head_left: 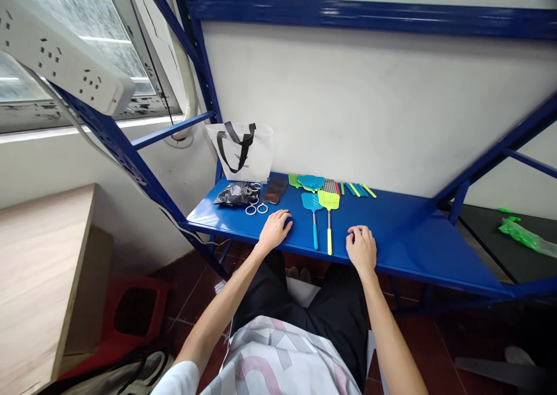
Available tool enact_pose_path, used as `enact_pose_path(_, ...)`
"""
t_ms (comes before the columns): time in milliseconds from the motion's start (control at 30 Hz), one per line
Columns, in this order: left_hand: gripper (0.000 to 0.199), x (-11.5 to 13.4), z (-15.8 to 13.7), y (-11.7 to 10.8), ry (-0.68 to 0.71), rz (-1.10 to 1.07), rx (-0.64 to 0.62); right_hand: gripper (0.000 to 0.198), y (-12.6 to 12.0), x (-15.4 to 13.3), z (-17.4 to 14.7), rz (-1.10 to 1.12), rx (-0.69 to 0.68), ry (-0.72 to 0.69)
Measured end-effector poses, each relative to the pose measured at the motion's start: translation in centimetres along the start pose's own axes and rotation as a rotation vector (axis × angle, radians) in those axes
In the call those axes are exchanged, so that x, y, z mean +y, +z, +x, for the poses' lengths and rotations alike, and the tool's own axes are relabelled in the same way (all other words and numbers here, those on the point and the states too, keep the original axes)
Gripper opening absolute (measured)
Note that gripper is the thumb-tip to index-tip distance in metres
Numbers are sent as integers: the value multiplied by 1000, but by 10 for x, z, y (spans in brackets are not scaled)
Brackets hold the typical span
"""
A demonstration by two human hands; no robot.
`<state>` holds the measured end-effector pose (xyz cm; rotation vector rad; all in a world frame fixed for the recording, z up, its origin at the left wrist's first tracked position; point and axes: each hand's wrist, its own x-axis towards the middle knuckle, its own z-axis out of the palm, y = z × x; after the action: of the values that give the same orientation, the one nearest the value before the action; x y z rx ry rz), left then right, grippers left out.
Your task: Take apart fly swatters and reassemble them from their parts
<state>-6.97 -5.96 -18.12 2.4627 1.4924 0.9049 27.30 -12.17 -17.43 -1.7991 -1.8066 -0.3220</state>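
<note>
The left hand (pixel 275 229) lies palm down on the counter (pixel 404 227), loosely open, thumb apart from the fingers, and appears to hold nothing. The right hand (pixel 362 245) rests near the counter's front edge, also loosely open, its fingers a little bent; nothing shows in it.

Both palms are turned down and out of sight. Beyond and left of the left hand, a shiny black bag (pixel 235 194) hides its contents, and the white rings (pixel 251 209) beside it are too small to make out fully. The brown thing (pixel 274 191), just beyond the left hand, is blurred. The white bag (pixel 243 151) stands farther off, its inside unseen.

Between the hands, nearer the right one, lie a blue swatter (pixel 314 218) and a yellow swatter (pixel 329 220), side by side. Each has a perforated head pointing away from the hands, a thin metallic shaft and a coloured handle. Their heads meet; whether they overlap is unclear. Beyond them lie loose heads (pixel 310 182) in blue, green and yellow, overlapping, then grey rods (pixel 329 186) and, beyond the right hand, handles (pixel 359 190) in green, blue and yellow.
</note>
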Motion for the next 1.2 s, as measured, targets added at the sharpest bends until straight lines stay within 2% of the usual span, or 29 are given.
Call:
enact_pose_path(600,32,4,0,-2,9,17,6,30,-1,0,1,48,-65,-14)
enact_pose_path(1200,33,4,0,-1,6,2,9,34,-1,2,0,64,-64,-6)
